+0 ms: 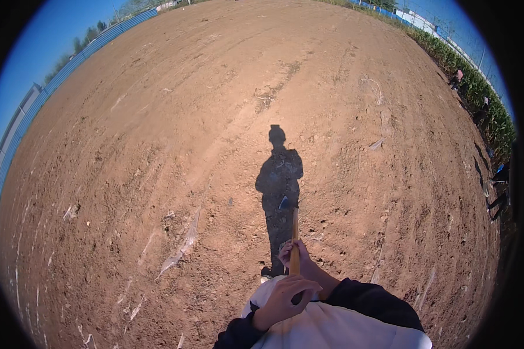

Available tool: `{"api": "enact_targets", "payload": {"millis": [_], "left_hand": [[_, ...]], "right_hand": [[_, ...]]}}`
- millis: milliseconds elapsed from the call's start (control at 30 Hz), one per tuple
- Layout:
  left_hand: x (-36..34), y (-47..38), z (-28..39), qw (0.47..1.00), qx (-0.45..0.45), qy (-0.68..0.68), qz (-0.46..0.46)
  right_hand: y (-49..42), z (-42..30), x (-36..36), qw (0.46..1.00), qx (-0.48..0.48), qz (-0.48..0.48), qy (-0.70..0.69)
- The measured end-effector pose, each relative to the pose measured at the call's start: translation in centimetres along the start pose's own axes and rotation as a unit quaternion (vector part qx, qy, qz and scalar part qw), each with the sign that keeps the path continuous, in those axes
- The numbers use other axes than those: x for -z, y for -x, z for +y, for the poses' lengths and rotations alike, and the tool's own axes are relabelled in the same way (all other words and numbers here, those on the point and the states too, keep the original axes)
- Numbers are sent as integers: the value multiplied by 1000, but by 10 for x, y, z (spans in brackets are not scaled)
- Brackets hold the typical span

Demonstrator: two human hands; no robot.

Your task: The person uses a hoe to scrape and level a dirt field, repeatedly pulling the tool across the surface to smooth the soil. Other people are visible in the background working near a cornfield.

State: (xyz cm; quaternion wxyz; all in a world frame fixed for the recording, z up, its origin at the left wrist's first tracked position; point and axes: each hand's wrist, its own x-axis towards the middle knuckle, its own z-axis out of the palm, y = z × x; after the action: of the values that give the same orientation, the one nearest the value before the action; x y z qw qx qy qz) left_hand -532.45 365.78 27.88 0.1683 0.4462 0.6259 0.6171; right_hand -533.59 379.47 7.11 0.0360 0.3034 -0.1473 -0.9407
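A long-handled hoe (294, 222) points away from me over the bare soil, its wooden handle running up from my waist. The small dark metal blade (284, 202) lies over my shadow, with its lit edge to the left. My right hand (298, 254) is closed around the middle of the visible handle. Nearer my body, my left hand (287, 298) curls over the handle's near end, which is partly hidden by the fingers. Both hands are in front of my white garment (332, 327). Part of a shoe (266, 278) shows beside them.
Brown soil (227, 109) bears scraps of clear plastic film (185, 246). A blue fence (70, 65) bounds the left. Along the right edge stand green crop plants (463, 59), with a stooping person (456, 80) beside them and another person (500, 192) nearer, partly cut off.
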Motion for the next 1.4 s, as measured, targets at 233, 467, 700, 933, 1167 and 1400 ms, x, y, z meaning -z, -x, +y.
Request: {"api": "enact_targets", "payload": {"millis": [233, 467, 700, 933, 1167, 1400], "left_hand": [[5, 11, -3, 998, -14, 41, 45], [15, 10, -12, 997, -11, 59, 49], [33, -15, -16, 993, -49, 79, 76], [68, -43, -23, 990, -54, 97, 83], [115, -68, -43, 967, -43, 87, 237], [146, -50, -77, 808, 22, 98, 580]], "right_hand": [[-30, -27, 25, 999, -43, 6, 29], [-39, -24, 8, 993, 8, 92, 79], [-65, -47, 8, 987, 22, 96, 124], [-116, -83, 15, 987, 29, 127, 99], [-187, -116, 19, 940, -2, 148, 307], [-244, -118, 42, 934, -65, 229, 267]]}}
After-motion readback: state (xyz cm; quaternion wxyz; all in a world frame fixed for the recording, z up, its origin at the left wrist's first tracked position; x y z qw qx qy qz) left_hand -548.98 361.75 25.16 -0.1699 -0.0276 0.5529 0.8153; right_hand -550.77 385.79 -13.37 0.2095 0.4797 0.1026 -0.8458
